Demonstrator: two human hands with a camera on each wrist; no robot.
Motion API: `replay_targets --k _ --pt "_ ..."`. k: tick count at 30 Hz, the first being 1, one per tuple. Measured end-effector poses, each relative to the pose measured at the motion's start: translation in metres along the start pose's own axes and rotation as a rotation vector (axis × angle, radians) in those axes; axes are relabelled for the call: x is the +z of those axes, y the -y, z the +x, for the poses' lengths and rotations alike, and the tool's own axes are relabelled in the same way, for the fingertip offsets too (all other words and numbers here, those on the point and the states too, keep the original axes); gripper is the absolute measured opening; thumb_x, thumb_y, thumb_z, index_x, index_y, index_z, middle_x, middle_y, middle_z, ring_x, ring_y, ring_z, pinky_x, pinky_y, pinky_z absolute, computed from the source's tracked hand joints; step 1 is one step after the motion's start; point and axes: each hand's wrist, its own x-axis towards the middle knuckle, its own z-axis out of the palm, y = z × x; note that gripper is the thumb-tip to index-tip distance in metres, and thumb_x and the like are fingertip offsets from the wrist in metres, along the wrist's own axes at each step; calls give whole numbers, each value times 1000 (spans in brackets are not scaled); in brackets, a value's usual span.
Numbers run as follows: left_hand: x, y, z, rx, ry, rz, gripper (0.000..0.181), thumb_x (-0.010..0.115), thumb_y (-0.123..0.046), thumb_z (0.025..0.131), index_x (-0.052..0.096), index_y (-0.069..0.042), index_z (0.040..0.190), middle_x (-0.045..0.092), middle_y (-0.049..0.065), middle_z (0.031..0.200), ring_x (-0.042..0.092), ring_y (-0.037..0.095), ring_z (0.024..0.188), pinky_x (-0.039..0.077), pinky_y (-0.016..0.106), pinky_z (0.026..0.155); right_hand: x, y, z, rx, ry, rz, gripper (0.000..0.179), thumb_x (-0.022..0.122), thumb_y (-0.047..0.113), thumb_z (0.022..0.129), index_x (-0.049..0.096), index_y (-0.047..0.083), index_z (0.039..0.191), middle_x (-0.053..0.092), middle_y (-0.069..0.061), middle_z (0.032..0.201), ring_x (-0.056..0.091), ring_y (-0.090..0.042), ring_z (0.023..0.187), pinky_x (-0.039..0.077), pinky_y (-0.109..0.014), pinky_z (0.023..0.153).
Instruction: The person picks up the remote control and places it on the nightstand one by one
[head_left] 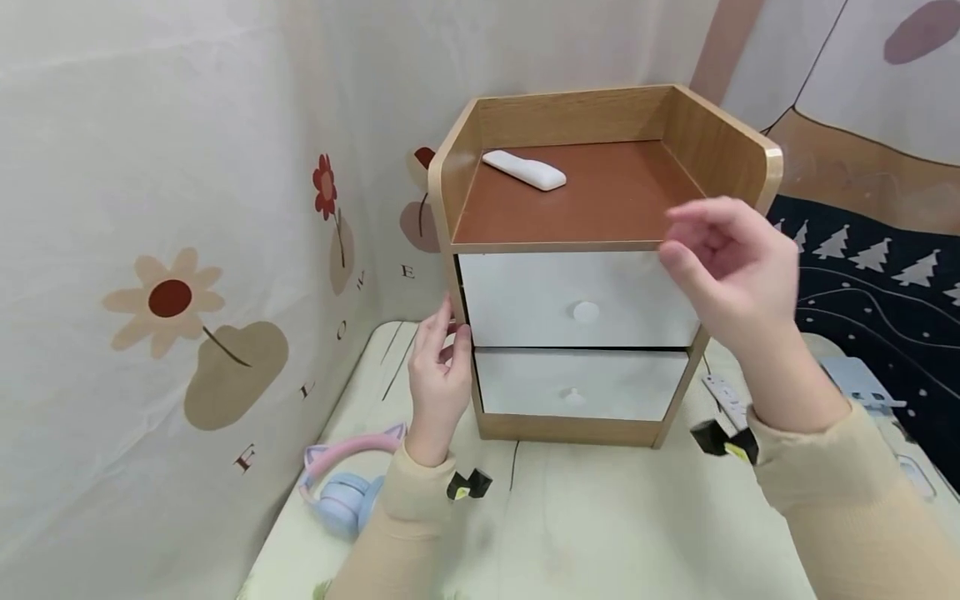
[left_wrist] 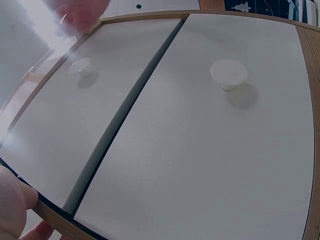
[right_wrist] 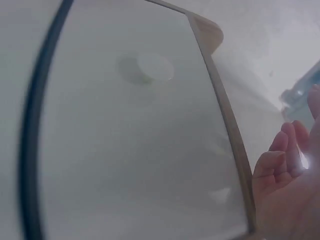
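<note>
A small wooden drawer cabinet (head_left: 585,429) with two white drawers stands on the bed-like surface. Its upper drawer (head_left: 525,292) and lower drawer (head_left: 525,379) each carry a round white knob. My left hand (head_left: 438,387) holds the cabinet's left side edge, thumb at the front and fingers along the side. In the left wrist view, the thumb (left_wrist: 27,195) lies against that wooden edge. Raised before the upper right corner is my right hand (head_left: 738,275), its fingers loosely bent and nothing in them. On the brown top lies a white remote-like object (head_left: 525,170).
Pink and blue cat-ear headphones (head_left: 341,492) lie left of the cabinet. To the right are a white power strip (head_left: 723,396) and a light blue object (head_left: 858,379). A flower-print curtain (head_left: 187,125) hangs close on the left.
</note>
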Motion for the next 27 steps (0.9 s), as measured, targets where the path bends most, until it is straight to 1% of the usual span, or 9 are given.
replay_targets --k 3,5,8,11,14,17,20,24,27 --pt "0 0 1 4 -8 3 54 66 -4 108 56 -8 161 69 22 131 74 35 115 62 20 86 -15 -5 -27 -51 -113 85 41 94 12 88 73 -19 106 79 -2 90 71 -9 78 57 -14 72" --pt "1 -1 1 3 -10 2 54 67 -4 108 57 -8 161 69 21 131 74 34 115 62 19 86 -25 -10 -48 -78 -220 64 34 91 8 90 73 -20 100 80 -2 87 71 -7 75 57 -14 73" --pt "1 0 0 3 -5 -2 54 67 -3 107 57 -7 160 69 22 130 74 35 115 62 20 86 -42 -19 -77 -78 -390 -69 23 79 1 94 71 -20 93 78 4 81 66 -3 68 54 -11 70" --pt "-1 1 0 2 2 1 54 67 -3 108 56 -7 161 68 23 130 73 35 115 65 27 86 -60 -32 -102 -17 -478 -268 22 69 0 96 68 -22 92 74 14 78 61 4 64 49 -7 66" --pt "-1 1 0 1 3 7 54 67 -4 108 56 -7 161 68 23 130 73 34 116 67 33 86 -81 -49 -125 104 -439 -503 24 67 1 99 67 -23 102 70 28 87 57 11 71 45 -3 68" --pt "-1 1 1 5 -3 10 54 67 -4 108 56 -7 160 69 22 130 73 34 116 66 32 86 -99 -69 -147 243 -363 -728 26 70 5 102 70 -16 117 60 38 96 52 16 77 41 -2 72" --pt "-2 0 2 3 -1 8 54 66 -4 108 56 -7 161 68 23 130 73 34 117 65 27 87 -112 -86 -166 376 -310 -846 30 74 12 103 72 -2 130 55 41 97 49 16 78 39 -2 73" --pt "-1 -2 1 -4 4 15 55 66 -5 108 55 -9 162 68 22 131 72 34 117 64 26 88 -125 -105 -186 498 -272 -890 37 76 20 103 70 2 134 57 32 97 49 13 79 38 -3 73" --pt "0 -2 -1 1 11 23 55 66 -5 108 55 -8 162 68 21 131 72 34 117 66 31 87 -134 -114 -198 589 -241 -941 41 76 25 103 69 1 135 63 13 101 47 12 82 36 -6 77"
